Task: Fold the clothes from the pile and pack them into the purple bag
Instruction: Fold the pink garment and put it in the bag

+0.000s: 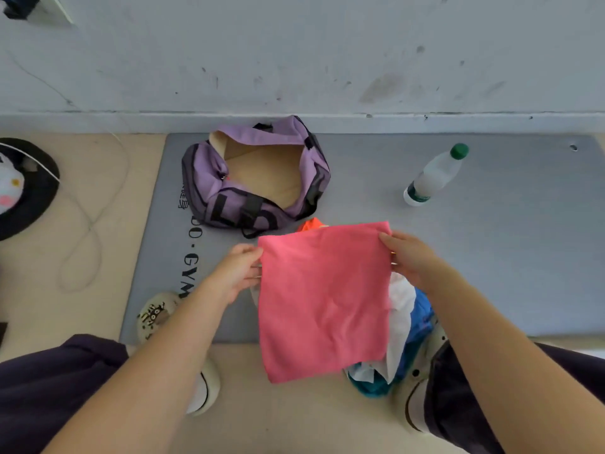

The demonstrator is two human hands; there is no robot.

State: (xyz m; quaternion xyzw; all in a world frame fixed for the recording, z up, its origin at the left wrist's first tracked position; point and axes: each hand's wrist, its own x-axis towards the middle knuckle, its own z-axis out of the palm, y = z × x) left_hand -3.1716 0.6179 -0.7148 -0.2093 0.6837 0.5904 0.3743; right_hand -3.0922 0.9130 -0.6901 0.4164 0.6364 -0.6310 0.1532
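Observation:
A pink cloth (324,299) hangs flat in the air in front of me. My left hand (237,271) pinches its upper left edge and my right hand (411,257) pinches its upper right edge. Behind and below it lies the pile of clothes (406,326), with white, blue and teal pieces showing at the right and an orange piece (309,225) peeking over the top. The purple bag (209,178) sits open on the grey mat near the wall, its tan lining showing, with no clothes visible inside.
A grey gym mat (491,257) covers the floor by the wall. A plastic water bottle with a green cap (435,175) lies at the right. A thin cable (88,224) loops on the floor at the left, beside a dark round object (36,198). My feet in light shoes (157,316) flank the pile.

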